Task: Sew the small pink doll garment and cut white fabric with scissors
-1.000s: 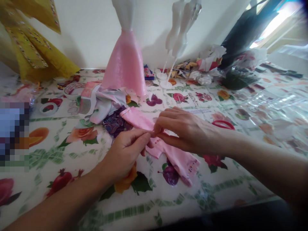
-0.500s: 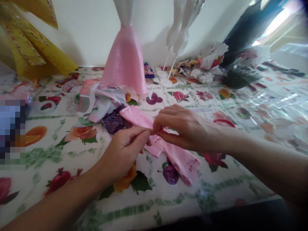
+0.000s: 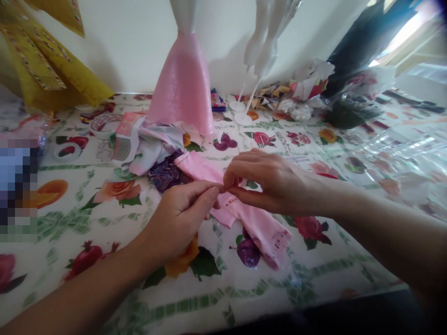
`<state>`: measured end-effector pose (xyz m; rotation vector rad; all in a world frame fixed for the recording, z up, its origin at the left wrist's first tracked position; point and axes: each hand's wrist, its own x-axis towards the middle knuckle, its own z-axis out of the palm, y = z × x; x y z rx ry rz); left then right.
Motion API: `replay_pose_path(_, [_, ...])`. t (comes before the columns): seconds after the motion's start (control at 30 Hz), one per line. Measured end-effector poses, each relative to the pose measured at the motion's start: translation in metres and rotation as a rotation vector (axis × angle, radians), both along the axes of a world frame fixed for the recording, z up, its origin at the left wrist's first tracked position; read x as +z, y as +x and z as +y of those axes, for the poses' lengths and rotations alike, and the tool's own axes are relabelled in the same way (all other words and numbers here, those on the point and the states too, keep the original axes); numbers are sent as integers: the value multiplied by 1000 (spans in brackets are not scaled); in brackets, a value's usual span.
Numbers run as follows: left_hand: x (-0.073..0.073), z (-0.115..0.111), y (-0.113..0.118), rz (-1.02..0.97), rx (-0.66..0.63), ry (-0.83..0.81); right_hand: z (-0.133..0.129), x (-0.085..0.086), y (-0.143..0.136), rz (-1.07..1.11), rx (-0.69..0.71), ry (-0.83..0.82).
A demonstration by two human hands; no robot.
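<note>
Fingertips of my left hand [image 3: 188, 209] and my right hand [image 3: 261, 179] meet above a small pink garment [image 3: 261, 223]. Both hands are closed in a pinch; anything between the fingertips is too small to make out. The garment lies slantwise on the flowered tablecloth [image 3: 115, 232], with rows of tiny coloured beads near its ends, and my hands hide part of it. A dark patterned cloth [image 3: 165, 174] touches its upper left end, beside a pale crumpled cloth [image 3: 153, 144].
A pink skirt [image 3: 183, 88] on a stand and white doll forms [image 3: 263, 46] stand by the wall. Yellow garments [image 3: 52, 79] are at the left, near tape rolls [image 3: 68, 151]. Plastic bags [image 3: 352, 109] and scraps [image 3: 272, 95] lie at the back right. A red ring [image 3: 326, 175] sits behind my right wrist.
My hands keep almost the same pinched pose, with the right wrist slightly higher and covering more of the red ring. The view has shifted slightly.
</note>
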<state>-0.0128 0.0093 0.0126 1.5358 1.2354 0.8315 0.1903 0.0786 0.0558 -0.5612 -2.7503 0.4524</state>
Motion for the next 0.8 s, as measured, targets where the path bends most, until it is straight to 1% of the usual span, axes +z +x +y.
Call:
replay_pose_path(0.27, [5,0,3,-1,1,1,-2,-2,1,-25,3,57])
replay_pose_path(0.47, [7,-1,3,23,3,-11,-1,-6,3,0,26,111])
replay_pose_path(0.6, [6,-1,2,58,4,25,-10,-2,11,19,27,126])
replay_pose_path(0.67, [4,-5,4,136,-28,153,-19,1,18,38,13,91])
replay_pose_path(0.73, [0,-11,8,280,-110,373,-28,1,26,42,8,23])
replay_pose_path(0.8, [-5,-18,14,466,-209,568,-36,-5,34,5,23,-51])
